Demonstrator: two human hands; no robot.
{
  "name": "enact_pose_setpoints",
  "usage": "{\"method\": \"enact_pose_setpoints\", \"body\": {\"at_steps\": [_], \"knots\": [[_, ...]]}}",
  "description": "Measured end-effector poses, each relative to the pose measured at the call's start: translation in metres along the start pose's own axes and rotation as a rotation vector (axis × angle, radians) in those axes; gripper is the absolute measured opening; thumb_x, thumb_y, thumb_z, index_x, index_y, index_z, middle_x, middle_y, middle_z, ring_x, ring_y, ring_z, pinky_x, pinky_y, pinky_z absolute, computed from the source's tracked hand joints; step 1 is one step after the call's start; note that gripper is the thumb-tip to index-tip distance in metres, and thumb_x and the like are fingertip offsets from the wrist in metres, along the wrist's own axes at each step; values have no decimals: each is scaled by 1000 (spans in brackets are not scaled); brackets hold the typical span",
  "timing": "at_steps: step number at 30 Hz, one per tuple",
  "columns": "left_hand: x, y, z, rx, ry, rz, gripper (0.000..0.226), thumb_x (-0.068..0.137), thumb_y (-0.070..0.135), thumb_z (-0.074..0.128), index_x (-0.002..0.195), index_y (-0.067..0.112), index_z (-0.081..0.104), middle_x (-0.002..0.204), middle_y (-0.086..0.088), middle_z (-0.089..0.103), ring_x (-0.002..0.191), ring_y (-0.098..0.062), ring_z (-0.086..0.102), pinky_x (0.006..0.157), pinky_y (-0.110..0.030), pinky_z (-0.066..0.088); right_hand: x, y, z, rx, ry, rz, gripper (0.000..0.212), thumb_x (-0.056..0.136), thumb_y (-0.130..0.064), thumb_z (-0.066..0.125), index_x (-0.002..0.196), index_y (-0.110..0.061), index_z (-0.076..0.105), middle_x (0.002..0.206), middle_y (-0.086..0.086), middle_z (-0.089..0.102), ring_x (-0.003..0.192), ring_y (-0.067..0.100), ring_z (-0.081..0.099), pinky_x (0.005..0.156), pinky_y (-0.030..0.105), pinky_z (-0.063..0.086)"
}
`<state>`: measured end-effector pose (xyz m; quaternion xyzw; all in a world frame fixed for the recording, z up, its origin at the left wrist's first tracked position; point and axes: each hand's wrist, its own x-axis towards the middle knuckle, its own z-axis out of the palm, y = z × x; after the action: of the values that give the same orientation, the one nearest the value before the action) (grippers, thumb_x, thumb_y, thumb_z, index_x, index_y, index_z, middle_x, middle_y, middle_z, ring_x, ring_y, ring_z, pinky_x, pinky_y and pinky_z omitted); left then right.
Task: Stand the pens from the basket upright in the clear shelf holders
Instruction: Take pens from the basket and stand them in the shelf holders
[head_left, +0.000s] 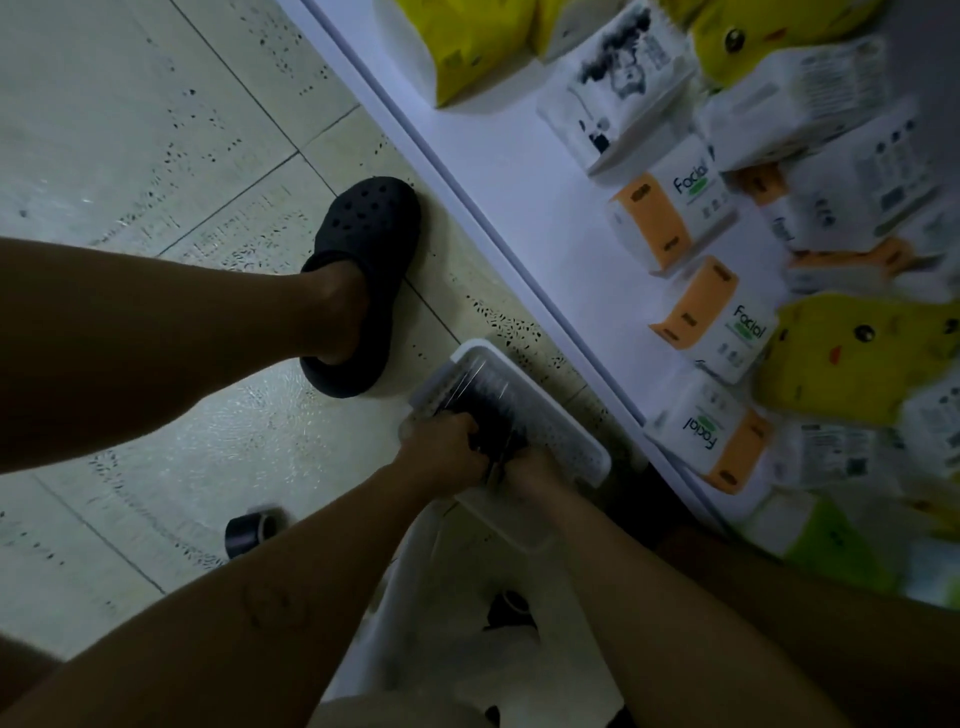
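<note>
A white perforated basket (571, 441) sits on the tiled floor beside the shelf base. A dark bundle of pens (488, 405) lies inside it. My left hand (441, 447) is down in the basket with its fingers curled around the pens. My right hand (530, 467) is close beside it, also curled on the pens at their near end. The picture is dim and blurred, so single pens cannot be told apart. No clear shelf holders are in view.
A white low shelf (519, 171) runs along the right, loaded with yellow and orange-white tissue packs (696, 312). My foot in a black clog (363, 270) stands left of the basket. A black tape roll (249, 530) lies on the floor. A white plastic bag (467, 623) lies below my arms.
</note>
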<state>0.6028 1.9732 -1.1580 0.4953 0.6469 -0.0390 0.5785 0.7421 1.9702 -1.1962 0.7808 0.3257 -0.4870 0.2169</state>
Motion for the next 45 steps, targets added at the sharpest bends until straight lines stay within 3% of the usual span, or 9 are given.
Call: {"method": "enact_pose_setpoints", "body": {"at_steps": [6,15,21,25,28,32,36,41,45], "knots": [[32,-2,10,101,23,11,43,90,33,59,124,8,55,123,-15,56,115,-33,53,98,-43,44,-29,2,-16,72,-55,-234,34,94,-9,51,61,-9,45,63,11,46,61,21,44,62,28,33],[45,1,15,51,28,-15,33,94,17,52,62,16,41,77,-8,55,75,-24,54,64,-30,41,-48,-4,-29,200,1,-313,52,94,-7,52,48,-19,31,51,2,31,55,18,33,64,31,26],[30,3,9,90,34,-8,37,93,11,51,58,15,39,71,-9,54,74,-25,54,66,-32,43,-60,0,-30,221,47,-332,53,94,-11,57,44,-20,45,45,0,41,48,20,40,57,30,34],[15,14,-4,124,28,40,15,88,10,56,74,5,59,80,-13,61,73,-25,56,69,-34,49,-73,9,-38,205,90,-371,15,93,-10,61,98,-11,74,87,-3,66,74,5,58,63,14,48],[4,28,-16,66,40,79,11,89,10,57,88,3,66,80,-12,63,76,-25,59,65,-32,49,-86,20,-51,191,145,-399,15,88,-6,65,88,-19,74,84,-12,62,74,-4,53,57,2,40],[-12,41,-29,-20,129,131,5,89,7,61,88,9,65,85,-8,64,82,-22,63,66,-29,50,-106,38,-59,246,224,-392,22,81,-1,69,76,-21,63,88,-4,66,86,14,61,75,22,47],[-39,50,-39,-109,162,278,27,81,-1,63,85,24,53,93,-7,63,86,-28,63,73,-45,57,-125,49,-66,390,319,-413,31,76,-1,73,88,-20,50,85,-3,58,84,18,57,65,26,43],[-86,94,-57,-109,76,471,106,77,-6,67,143,54,8,96,-6,57,72,-30,67,59,-48,58,-156,45,-93,496,371,-611,88,79,-1,72,141,-42,24,73,-7,55,63,8,57,67,35,51],[-128,125,-83,-18,77,644,105,77,-7,71,146,48,14,93,-5,55,69,-33,67,64,-54,55,-197,50,-118,406,469,-847,94,82,-2,72,149,-43,19,77,-6,58,67,8,61,63,35,52]]}}
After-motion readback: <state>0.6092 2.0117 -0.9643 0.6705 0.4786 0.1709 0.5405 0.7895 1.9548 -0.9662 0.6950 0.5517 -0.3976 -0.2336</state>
